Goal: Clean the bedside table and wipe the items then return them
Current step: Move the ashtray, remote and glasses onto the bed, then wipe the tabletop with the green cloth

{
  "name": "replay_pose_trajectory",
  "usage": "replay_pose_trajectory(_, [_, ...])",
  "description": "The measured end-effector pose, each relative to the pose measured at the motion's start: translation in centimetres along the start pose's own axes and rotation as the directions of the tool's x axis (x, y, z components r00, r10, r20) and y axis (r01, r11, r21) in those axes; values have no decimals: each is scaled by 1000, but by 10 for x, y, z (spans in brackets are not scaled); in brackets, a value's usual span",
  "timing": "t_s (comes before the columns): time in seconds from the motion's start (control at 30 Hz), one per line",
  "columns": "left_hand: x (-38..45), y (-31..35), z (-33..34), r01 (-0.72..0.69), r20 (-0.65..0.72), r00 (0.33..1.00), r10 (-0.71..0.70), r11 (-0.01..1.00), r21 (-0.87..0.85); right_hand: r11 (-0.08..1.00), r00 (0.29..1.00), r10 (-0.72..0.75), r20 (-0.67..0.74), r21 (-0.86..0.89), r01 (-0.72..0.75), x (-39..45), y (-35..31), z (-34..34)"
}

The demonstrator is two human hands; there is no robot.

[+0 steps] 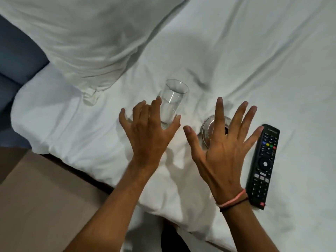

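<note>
Now I'm hovering both grips spread and empty: left hand point(151, 135) nearer, tall glass point(171, 102) standing upright on the bed point(254, 70) just beyond its fingertips; right hand point(223, 148) over the glass dish point(207, 131).

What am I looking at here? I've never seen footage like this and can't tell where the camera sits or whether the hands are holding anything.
This is one picture from a camera worn on a person's head, looking down at their own bare hands. No machine is involved. The hands reach over a bed covered with a white sheet. The left hand is spread open by a tall clear glass that stands on the sheet. The right hand is open over a low round glass dish. A black remote control lies to the right. Neither hand holds anything. A pillow lies at upper left.
</note>
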State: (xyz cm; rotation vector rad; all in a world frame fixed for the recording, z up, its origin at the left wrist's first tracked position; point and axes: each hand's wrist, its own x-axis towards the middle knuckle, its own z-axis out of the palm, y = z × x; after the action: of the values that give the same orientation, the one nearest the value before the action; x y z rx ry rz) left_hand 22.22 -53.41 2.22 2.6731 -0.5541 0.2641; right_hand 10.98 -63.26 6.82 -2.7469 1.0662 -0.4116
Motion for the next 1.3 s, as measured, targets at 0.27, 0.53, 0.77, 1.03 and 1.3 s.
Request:
replay_pose_trajectory(0.27, [-21,-67,-56,142,-27,989,-142,990,-15,962,963,-259,80,106,250,-8,-63,4])
replay_pose_trajectory(0.53, [-226,-245,-213,621,-159,783,-601,746,241,637,622,-761,184,393,663,-152,-212,8])
replay_pose_trajectory(0.77, [-508,-269,-328,932,-358,350,-866,282,229,120,5,-979,204,557,822,-398,-281,-19])
replay_pose_trajectory(1.03, [-720,-207,-381,988,-287,-147,-946,-130,-77,-311,-489,-869,71,692,652,-622,-236,-82])
replay_pose_trajectory(1.3, [-834,-191,-400,980,224,-166,-960,-186,-71,-399,-627,-778,33,745,535,-708,-194,-98])
